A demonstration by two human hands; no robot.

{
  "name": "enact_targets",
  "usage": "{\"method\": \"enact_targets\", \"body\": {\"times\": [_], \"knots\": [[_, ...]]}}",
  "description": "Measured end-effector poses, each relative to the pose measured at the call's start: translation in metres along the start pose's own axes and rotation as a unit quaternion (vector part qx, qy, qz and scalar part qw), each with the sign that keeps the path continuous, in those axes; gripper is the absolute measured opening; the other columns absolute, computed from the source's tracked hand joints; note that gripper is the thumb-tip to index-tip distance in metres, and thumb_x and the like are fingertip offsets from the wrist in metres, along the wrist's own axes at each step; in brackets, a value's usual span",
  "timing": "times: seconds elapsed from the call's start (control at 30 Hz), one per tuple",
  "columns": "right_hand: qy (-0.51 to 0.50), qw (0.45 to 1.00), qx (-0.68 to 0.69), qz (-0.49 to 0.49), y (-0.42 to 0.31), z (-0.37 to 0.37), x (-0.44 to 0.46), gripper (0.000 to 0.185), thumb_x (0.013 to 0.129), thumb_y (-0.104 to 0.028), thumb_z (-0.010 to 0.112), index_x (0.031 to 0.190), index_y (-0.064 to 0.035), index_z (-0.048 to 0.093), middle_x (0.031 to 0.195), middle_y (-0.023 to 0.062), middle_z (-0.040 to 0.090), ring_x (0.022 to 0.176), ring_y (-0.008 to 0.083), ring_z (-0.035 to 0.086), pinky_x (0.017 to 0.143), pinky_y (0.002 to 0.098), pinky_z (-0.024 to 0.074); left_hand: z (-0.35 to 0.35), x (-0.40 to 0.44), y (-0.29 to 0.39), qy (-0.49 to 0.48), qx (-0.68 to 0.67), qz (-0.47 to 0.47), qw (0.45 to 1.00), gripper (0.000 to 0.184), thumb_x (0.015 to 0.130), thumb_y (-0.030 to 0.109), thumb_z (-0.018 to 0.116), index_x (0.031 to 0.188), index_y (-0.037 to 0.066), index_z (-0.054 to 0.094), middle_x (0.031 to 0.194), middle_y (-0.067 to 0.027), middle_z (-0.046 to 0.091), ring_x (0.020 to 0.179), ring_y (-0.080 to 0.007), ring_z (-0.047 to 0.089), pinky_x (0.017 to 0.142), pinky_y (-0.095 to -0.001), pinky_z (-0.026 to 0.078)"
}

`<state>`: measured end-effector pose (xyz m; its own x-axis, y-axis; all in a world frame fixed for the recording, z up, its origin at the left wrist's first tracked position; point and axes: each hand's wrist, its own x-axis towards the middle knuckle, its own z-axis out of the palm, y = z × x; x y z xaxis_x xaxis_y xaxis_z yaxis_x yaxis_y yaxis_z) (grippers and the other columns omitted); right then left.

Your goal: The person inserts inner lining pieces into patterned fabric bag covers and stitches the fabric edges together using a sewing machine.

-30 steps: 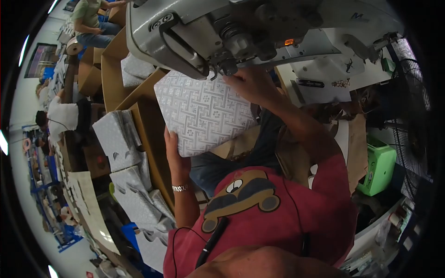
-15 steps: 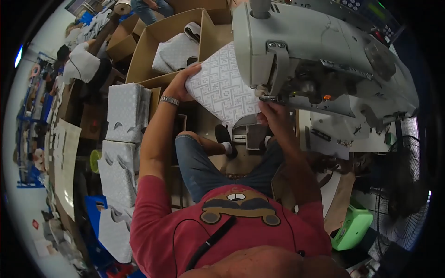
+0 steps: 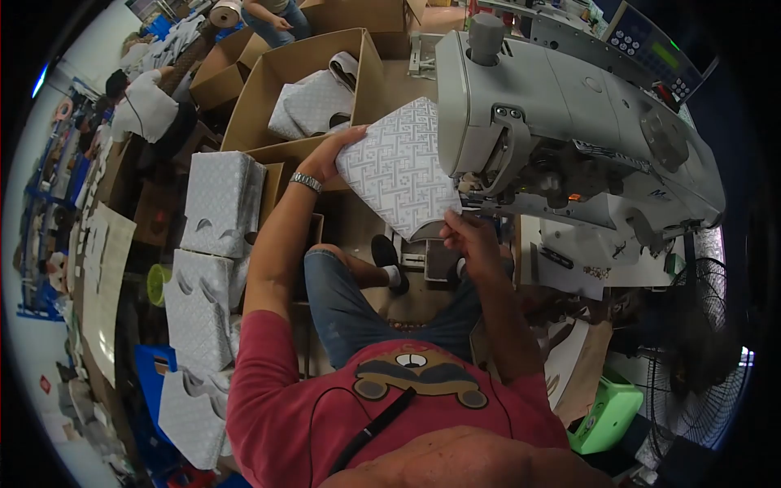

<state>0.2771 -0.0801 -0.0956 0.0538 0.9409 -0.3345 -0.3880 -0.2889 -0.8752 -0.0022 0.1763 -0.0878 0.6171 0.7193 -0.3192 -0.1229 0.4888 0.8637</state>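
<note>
A white quilted fabric panel (image 3: 399, 175) with a grey lattice pattern is stretched between my hands beside the sewing machine (image 3: 561, 122). My left hand (image 3: 335, 154), a metal watch on its wrist, is closed on the panel's upper left edge. At the lower right corner, my right hand (image 3: 468, 236) pinches the edge near a curved, dark-lined cut-out. The panel's right side lies against the machine head, just left of the needle area, and part of it is hidden there.
A cardboard box (image 3: 370, 73) behind the panel holds similar pieces (image 3: 317, 102). Stacks of quilted panels (image 3: 215, 203) stand to my left. At the right are a black fan (image 3: 691, 358) and a green plastic object (image 3: 606, 411). Other people (image 3: 150, 110) are farther back.
The view has shifted, so the machine appears lower and farther right. My right hand has moved a little down and away from the needle area, still at the panel's corner.
</note>
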Motion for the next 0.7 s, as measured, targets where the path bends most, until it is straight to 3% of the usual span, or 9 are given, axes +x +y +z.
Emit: {"method": "enact_targets", "body": {"times": [0.17, 0.27, 0.7], "knots": [[0.005, 1.000, -0.003, -0.001, -0.0007, 0.0008, -0.0009, 0.028, 0.098, -0.032, 0.073, 0.099, -0.0044, 0.073, 0.080, 0.0022, 0.070, 0.065, 0.0087, 0.062, 0.061, 0.0222, 0.0485, 0.0029, -0.0017, 0.0001, 0.003, 0.002, 0.006, 1.000, 0.053, 0.100, 0.036, 0.067, 0.140, 0.003, 0.057, 0.129, -0.0094, 0.070, 0.109, -0.0186, 0.071, 0.098, -0.0353, 0.056], [0.011, 1.000, -0.006, 0.003, -0.0026, 0.0016, -0.0025, 0.032, 0.097, -0.036, 0.074, 0.094, -0.0043, 0.075, 0.081, 0.0030, 0.071, 0.068, 0.0102, 0.063, 0.066, 0.0256, 0.0494, -0.0011, 0.0020, -0.0024, 0.003, 0.010, 0.011, 1.000, 0.052, 0.101, 0.036, 0.066, 0.141, 0.003, 0.057, 0.128, -0.0097, 0.070, 0.109, -0.0184, 0.071, 0.097, -0.0354, 0.057], [0.045, 0.998, -0.054, -0.008, -0.0052, 0.0051, -0.0057, 0.032, 0.096, -0.036, 0.075, 0.089, -0.0054, 0.073, 0.078, 0.0029, 0.069, 0.066, 0.0103, 0.061, 0.062, 0.0250, 0.0475, -0.0046, 0.0036, -0.0087, -0.001, -0.006, 0.003, 1.000, 0.049, 0.100, 0.038, 0.066, 0.131, 0.001, 0.065, 0.121, -0.0094, 0.073, 0.107, -0.0177, 0.070, 0.098, -0.0323, 0.053]]}}
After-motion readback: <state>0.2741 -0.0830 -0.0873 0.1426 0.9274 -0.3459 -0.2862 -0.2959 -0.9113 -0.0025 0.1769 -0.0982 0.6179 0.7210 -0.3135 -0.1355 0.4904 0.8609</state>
